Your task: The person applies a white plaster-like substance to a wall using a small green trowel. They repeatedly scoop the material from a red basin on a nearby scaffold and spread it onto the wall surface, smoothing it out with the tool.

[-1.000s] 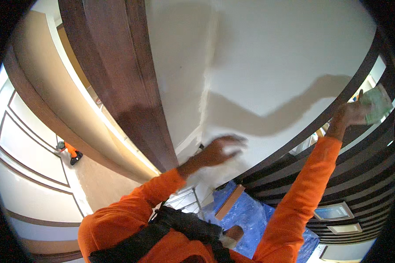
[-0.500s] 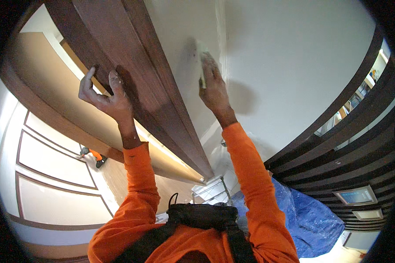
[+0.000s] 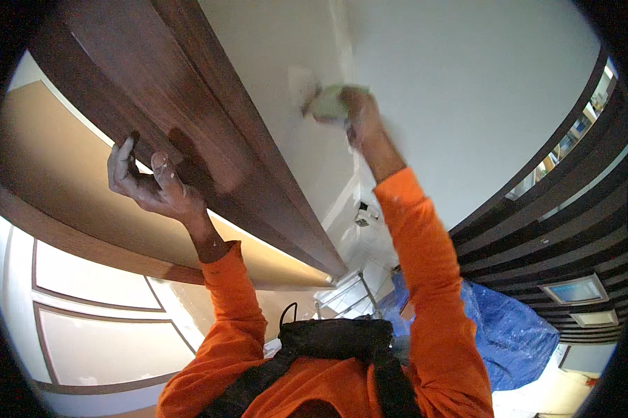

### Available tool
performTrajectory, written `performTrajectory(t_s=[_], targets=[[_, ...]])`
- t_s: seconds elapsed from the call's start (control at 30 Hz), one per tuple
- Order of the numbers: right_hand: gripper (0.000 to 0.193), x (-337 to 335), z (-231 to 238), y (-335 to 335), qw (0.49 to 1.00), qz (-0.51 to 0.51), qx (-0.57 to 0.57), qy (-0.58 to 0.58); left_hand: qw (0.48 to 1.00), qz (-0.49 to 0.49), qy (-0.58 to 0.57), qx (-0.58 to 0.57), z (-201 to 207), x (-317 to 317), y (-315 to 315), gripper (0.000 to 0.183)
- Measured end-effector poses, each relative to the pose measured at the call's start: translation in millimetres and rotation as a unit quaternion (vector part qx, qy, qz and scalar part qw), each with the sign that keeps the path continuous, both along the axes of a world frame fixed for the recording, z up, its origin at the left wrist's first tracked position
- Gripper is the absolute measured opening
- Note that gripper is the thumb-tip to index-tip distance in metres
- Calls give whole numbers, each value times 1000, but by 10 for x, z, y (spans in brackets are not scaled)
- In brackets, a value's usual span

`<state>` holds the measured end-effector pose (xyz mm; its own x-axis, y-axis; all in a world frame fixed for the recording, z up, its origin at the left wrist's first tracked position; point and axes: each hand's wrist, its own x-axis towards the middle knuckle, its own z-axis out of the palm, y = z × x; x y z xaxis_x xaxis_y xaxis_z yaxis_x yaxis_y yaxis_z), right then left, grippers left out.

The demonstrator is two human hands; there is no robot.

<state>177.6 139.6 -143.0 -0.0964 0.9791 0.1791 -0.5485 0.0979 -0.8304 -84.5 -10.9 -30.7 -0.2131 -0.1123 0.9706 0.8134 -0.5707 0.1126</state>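
While the right hand (image 3: 359, 115) is raised at about twelve o'clock, its fingers are curled shut around a small pale green sanding pad (image 3: 328, 104) that is pressed flat against the smooth white plastered wall (image 3: 453, 90); the hand and pad are blurred, so the exact grip cannot be told. At about ten o'clock the left hand (image 3: 150, 184) is half open, holding nothing, its fingertips (image 3: 162, 164) bent up and touching the underside edge of the long dark brown wooden beam (image 3: 188, 104) that runs diagonally from the upper left toward the centre. Both arms wear bright orange long sleeves (image 3: 425, 251), and black harness straps (image 3: 328, 341) cross the orange chest at six o'clock. Beside the beam, on its nine o'clock side, lies a tan recessed panel (image 3: 56, 174) edged by a thinner brown strip. At about four o'clock a crumpled blue plastic tarpaulin (image 3: 509, 327) covers the floor below. Dark brown horizontal slats (image 3: 558, 230) curve along the three o'clock side. White panelled wall sections with brown trim (image 3: 91, 327) fill the seven to eight o'clock area.
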Motion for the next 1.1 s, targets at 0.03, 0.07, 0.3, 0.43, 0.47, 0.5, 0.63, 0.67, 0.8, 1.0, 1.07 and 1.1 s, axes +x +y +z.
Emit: performTrajectory(t_s=[0.03,0.07,0.3,0.43,0.47,0.5,0.63,0.67,0.8,1.0,1.07,1.1], targets=[[21,-29,344,-24,1000,11,-6,-15,1000,-5,-10,0,-17,0,-18,42],[21,3,517,-58,890,-195,257,-323,1000,-14,-21,2,1,38,-43,42],[27,212,1067,-156,932,-100,293,-187,997,-52,-55,8,-11,-18,24,47],[66,11,65,-343,709,-234,452,-488,996,-56,-62,6,0,29,48,47],[71,-68,-299,-461,712,-187,413,-537,996,-63,-67,11,4,42,67,48],[72,-96,-542,-568,755,-157,423,-477,995,-68,-71,17,12,41,74,48],[68,155,-479,-633,792,-172,385,-441,998,-36,-48,26,-16,6,62,50],[67,176,-291,-592,791,-198,388,-429,998,-28,-46,23,-14,-1,50,51],[65,-30,-54,-470,768,-235,424,-419,999,-10,-7,31,24,41,48,45],[62,-69,-730,-827,842,-157,317,-408,999,19,39,20,-35,-72,33,32],[45,-103,-733,-583,990,-60,48,-122,997,63,38,14,-40,-118,15,38],[38,-76,-696,-369,995,-10,-91,32,999,45,28,14,-34,-108,29,40]])
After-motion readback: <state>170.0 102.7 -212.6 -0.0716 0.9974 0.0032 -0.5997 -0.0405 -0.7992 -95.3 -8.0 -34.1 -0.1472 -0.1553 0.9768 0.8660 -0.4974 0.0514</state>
